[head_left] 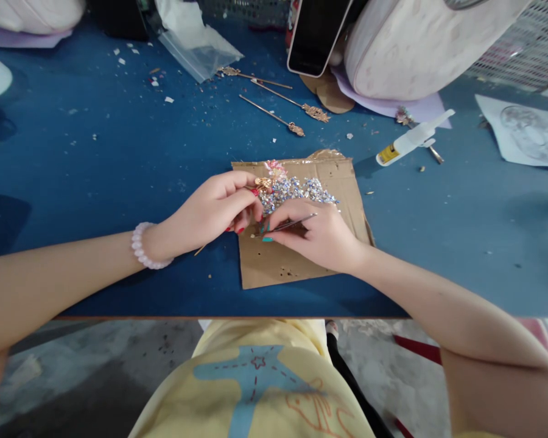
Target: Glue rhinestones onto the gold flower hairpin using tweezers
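My left hand (214, 210) is closed on a gold hair stick with an ornate head (263, 182); its thin shaft end shows below my wrist side. My right hand (308, 234) pinches a slim metal tool like tweezers (296, 222), its lower tip close over the cardboard. Between and beyond both hands lies a pile of small glittering blue and silver rhinestones (296, 191). Pink petal-like pieces (275, 170) sit at its far left edge. All this rests on a brown cardboard sheet (274, 267). My fingers partly hide the hair stick and the tool.
Several gold hair sticks (274, 115) lie farther back, near a clear plastic bag (201, 52). A glue bottle (411, 140) lies to the right. A phone (317, 36) leans behind, beside a pale rounded bag (415, 48). A printed sheet (525, 131) lies far right.
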### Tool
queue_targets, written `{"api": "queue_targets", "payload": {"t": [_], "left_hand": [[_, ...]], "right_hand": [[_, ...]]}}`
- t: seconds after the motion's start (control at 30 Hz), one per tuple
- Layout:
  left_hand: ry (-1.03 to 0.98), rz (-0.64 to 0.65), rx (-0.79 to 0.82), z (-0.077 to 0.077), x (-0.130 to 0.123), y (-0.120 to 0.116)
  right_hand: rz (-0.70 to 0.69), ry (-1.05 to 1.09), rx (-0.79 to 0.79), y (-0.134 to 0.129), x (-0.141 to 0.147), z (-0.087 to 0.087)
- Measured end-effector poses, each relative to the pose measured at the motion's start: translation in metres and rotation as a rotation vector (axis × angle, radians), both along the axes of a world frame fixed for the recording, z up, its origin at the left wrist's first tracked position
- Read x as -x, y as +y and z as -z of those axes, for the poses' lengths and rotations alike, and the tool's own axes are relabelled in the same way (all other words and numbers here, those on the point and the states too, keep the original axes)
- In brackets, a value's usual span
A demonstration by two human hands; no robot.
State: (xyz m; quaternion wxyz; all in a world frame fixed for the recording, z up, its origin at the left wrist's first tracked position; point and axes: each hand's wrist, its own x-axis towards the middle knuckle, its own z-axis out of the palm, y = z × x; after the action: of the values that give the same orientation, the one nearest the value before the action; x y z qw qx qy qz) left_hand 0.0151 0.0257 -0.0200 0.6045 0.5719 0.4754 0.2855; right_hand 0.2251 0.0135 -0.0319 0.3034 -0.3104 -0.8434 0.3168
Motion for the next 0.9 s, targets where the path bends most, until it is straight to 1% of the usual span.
{"api": "queue_targets", "payload": {"t": [0.07,0.37,0.9], "left_hand": [[-0.001,0.001,0.001,-0.0001,0.0000,0.0000],[-0.021,0.016,-0.015,0.0013,-0.0008,0.0000],[0.013,0.010,-0.009,-0.0029,-0.0010,-0.0009]], "right_hand": [[-0.010,-0.005,-0.003,-0.0003,-0.0005,-0.0003],[0.025,0.061,0.031,-0.0040,0.0030,0.0038],[-0.021,0.003,-0.008,-0.0033,0.0020,0.0033]]}}
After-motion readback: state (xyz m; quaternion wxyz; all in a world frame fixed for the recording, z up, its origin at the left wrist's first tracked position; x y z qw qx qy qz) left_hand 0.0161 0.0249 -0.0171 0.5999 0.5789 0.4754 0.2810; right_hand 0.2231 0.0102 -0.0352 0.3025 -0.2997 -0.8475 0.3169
